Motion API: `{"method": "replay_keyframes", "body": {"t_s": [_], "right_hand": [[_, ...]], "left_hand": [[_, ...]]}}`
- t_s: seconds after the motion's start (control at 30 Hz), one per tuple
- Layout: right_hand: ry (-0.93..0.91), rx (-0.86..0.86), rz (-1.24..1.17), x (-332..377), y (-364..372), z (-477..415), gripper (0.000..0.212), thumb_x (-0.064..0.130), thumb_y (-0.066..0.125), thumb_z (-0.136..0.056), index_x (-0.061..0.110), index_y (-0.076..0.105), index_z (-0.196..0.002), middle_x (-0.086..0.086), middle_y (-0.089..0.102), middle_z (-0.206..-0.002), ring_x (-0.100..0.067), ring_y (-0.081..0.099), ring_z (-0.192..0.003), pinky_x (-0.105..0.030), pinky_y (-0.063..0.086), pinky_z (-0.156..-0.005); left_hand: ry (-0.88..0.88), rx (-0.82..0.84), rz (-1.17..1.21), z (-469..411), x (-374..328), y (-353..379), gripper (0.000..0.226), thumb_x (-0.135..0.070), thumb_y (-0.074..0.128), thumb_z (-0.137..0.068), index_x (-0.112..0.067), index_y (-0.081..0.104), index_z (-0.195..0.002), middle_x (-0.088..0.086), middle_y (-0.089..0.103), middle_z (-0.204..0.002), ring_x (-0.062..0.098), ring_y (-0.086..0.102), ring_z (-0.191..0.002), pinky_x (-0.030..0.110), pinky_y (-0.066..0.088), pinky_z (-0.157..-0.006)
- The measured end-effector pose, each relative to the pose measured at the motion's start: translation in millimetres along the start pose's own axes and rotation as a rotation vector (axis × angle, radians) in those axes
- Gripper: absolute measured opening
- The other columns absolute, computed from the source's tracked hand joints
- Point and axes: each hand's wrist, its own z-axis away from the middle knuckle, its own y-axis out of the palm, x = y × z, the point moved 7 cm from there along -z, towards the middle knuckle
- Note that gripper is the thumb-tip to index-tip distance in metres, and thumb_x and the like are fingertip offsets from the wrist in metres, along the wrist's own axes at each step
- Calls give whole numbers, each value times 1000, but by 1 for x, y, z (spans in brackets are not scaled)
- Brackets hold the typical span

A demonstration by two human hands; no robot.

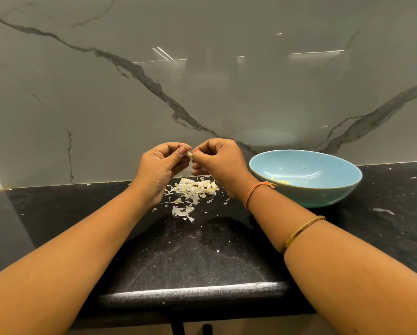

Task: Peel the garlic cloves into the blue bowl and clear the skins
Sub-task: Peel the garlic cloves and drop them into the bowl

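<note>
Head view looks down along two bare forearms to a black speckled counter [202, 252] set against a grey marble-look wall [202, 81] with dark veins. Both hands are raised a little above the counter, close to the wall, and meet in the middle of the picture. The left grip [162, 165] is curled, with thumb and fingertips pinching one end of a small pale garlic clove [190, 154]. The right grip [220, 163] is curled as well, its thumb and forefinger pinching the other side of the same clove, so the clove sits between the two hands and touches both. How much skin is on the clove is too small to tell.

Directly beneath the hands, on the counter, lies a loose heap of white papery skins [195, 189], with a few stray flakes spread toward the near edge and to the left. The blue bowl [311, 195] stands on the counter to the right of the hands, just beyond the right wrist, near the wall, apart from the skins. Low inside it, partly hidden by the near rim, something pale yellow [283, 182] shows; it cannot be made out clearly.

An orange thread band [255, 193] circles the right wrist, and a thin gold bangle [301, 232] sits further up the right forearm. Small white specks dot the counter on the right side.
</note>
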Motion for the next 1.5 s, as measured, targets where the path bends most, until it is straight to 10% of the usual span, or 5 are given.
{"method": "replay_keyframes", "body": {"t_s": [0.6, 1.27, 1.5], "right_hand": [[181, 57, -347, -8, 4, 1, 15, 1, 51, -90, -8, 62, -84, -13, 57, -67, -14, 56, -52, -23, 57, -55], [137, -99, -221, -15, -11, -4, 13, 5, 59, -89, 4, 58, -76, -8, 56, -68, -13, 55, -59, -22, 57, -56], [168, -72, 158, -27, -8, -8, 18, -1, 56, -83, 15, 60, -77, -3, 61, -77, -21, 61, -75, -43, 57, -77]], "left_hand": [[-77, 23, 122, 0, 3, 1, 11, -5, 54, -91, -7, 65, -91, -2, 69, -70, 6, 65, -66, 16, 54, -64], [-111, 31, 87, -1, 6, 2, 11, -3, 55, -90, -5, 64, -96, 7, 67, -83, 8, 67, -69, 17, 55, -66], [-88, -10, 101, -1, 5, 0, 8, -1, 56, -90, -3, 62, -94, 11, 68, -88, 10, 68, -70, 17, 55, -66]]}}
